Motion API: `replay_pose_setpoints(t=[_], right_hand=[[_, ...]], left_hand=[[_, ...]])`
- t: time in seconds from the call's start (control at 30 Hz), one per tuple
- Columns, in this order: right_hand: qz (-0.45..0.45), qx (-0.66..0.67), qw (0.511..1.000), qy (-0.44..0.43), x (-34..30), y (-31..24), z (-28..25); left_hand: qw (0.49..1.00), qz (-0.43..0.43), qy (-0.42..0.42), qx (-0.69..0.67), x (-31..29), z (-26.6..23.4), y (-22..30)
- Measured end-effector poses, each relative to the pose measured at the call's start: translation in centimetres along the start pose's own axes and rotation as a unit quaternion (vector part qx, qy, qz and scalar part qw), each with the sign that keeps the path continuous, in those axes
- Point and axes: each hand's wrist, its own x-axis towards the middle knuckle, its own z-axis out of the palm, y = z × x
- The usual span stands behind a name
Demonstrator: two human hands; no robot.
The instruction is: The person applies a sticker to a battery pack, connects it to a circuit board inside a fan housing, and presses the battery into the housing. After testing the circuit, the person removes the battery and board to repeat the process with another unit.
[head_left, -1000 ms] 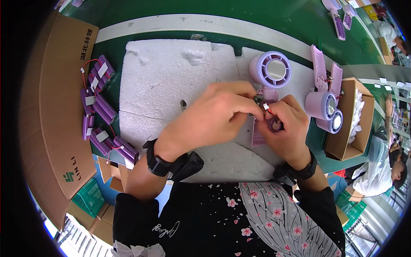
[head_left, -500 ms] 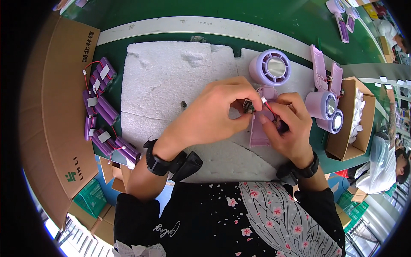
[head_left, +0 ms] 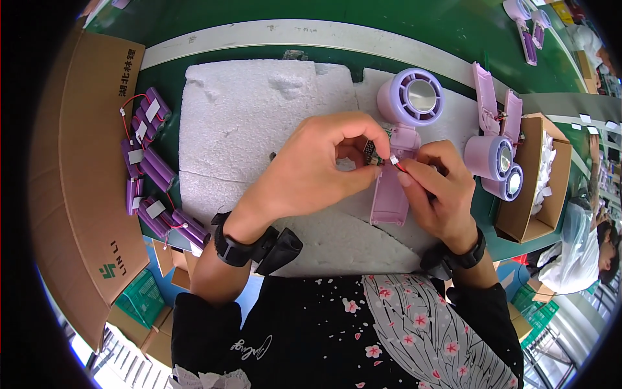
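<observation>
Left hand (head_left: 311, 165): its thumb and fingers stood a little apart in a curve, holding a small green circuit board (head_left: 371, 153) by its edges.
Right hand (head_left: 440, 188): its thumb and index finger were narrowed in a pinch on the red and black leads (head_left: 402, 167) behind a white plug (head_left: 393, 159); what the other curled fingers held could not be told.
Plug and board: close beside each other, above the handle; contact could not be told.
Lilac handheld fan (head_left: 411, 97): lay on the foam board (head_left: 240, 117), head toward the far edge, open handle shell (head_left: 390, 194) running near between the hands.
Room: the foam stretched far and left of the left hand.
Left edge: purple battery packs (head_left: 159, 168) lined it, beside a tall carton (head_left: 91, 162).
Right edge: two opened fans (head_left: 487, 157) and a small cardboard box (head_left: 528, 168) bounded the right hand's side.
</observation>
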Motion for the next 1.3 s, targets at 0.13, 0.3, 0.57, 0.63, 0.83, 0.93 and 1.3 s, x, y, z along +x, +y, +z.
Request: replay_pose_setpoints(t=[0.13, 0.3, 0.57, 0.63, 0.83, 0.93, 1.3], right_hand=[[0.006, -0.008, 1.0, -0.026, -0.05, -0.03, -0.45], [-0.009, -0.013, 0.999, -0.04, 0.05, -0.08, -0.38], [-0.022, -0.012, 1.0, -0.007, 0.13, 0.14, -0.31], [-0.024, -0.009, 1.0, -0.01, 0.06, 0.07, -0.3], [-0.033, -0.023, 0.999, -0.016, 0.13, 0.18, -0.16], [-0.04, -0.022, 0.999, -0.013, 0.17, 0.27, -0.13], [-0.044, -0.019, 0.998, -0.031, 0.16, 0.47, -0.05]], left_hand=[[1.0, 0.017, 0.0, -0.01, 0.09, -0.07, -0.24], [0.998, 0.041, -0.011, 0.041, -0.01, -0.31, -0.22], [0.99, 0.089, -0.028, 0.11, 0.12, -0.12, -0.5], [0.994, 0.066, -0.024, 0.085, 0.11, -0.01, -0.52], [0.998, 0.058, -0.027, 0.008, 0.25, 0.01, -0.7], [0.999, 0.034, -0.036, -0.017, 0.21, -0.1, -0.32], [1.0, 0.015, -0.01, 0.006, 0.21, -0.49, -0.2]])
